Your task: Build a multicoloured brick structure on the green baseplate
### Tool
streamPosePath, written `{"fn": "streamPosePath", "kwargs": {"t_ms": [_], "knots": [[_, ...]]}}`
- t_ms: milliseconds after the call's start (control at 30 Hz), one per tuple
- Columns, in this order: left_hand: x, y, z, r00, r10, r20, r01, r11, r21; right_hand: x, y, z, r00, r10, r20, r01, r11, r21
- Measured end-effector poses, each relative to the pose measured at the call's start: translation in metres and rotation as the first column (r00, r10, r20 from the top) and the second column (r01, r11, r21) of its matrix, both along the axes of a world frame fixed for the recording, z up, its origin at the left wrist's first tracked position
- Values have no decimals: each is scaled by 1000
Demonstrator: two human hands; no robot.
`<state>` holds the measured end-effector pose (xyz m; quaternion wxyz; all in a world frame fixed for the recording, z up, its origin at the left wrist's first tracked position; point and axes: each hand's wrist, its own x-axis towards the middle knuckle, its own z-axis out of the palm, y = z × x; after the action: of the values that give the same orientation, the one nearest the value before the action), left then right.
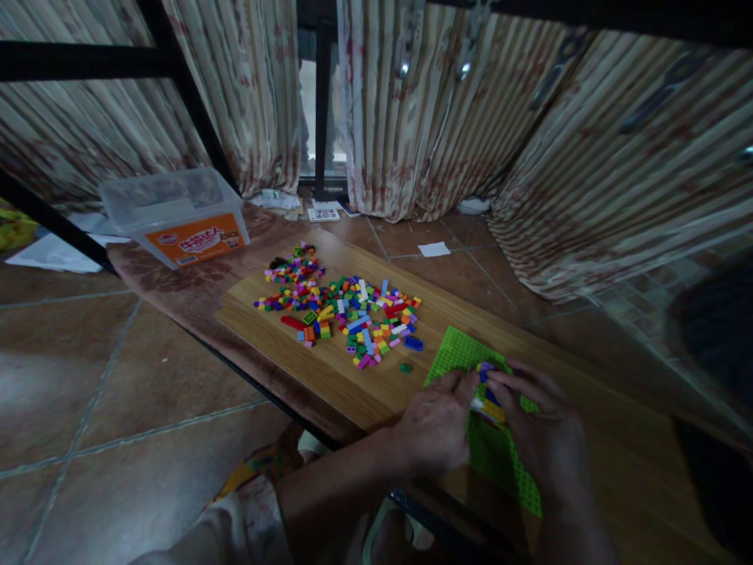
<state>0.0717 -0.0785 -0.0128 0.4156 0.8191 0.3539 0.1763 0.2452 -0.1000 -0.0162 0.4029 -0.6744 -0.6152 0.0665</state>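
A bright green studded baseplate point(456, 347) lies on the wooden board. On it stands a small build of toy bricks point(489, 408) in white, yellow, blue and purple. From the left side my left hand point(441, 420) pinches the build, its fingertips at the upper bricks. My right hand point(547, 416) closes on the same bricks from the right, thumb and forefinger near the purple and blue ones. Fingers partly cover the build, so its full shape is hidden. A lone dark green brick point(405, 367) sits left of the baseplate.
Many loose coloured bricks point(358, 318) are spread over the wooden board point(318, 377). Behind them at the left stands a clear plastic tub point(173, 208) with an orange label. Striped curtains point(423, 118) hang at the back, and a white paper point(434, 249) lies on the tiled floor.
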Motion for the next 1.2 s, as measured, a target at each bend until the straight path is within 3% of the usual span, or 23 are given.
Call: {"fn": "streamPosePath", "kwargs": {"t_ms": [533, 900, 1200], "knots": [[0, 1, -2, 1000, -3, -18, 3, 1000, 9, -5, 3, 2, 1000, -6, -28, 6, 1000, -7], [0, 1, -2, 1000, -8, -22, 8, 1000, 17, -3, 5, -2, 989, 1, -147, -10, 998, -61], [-2, 0, -1, 1000, 6, -10, -5, 999, 35, 0, 2, 1, 995, 29, -97, -36, 997, -70]]}}
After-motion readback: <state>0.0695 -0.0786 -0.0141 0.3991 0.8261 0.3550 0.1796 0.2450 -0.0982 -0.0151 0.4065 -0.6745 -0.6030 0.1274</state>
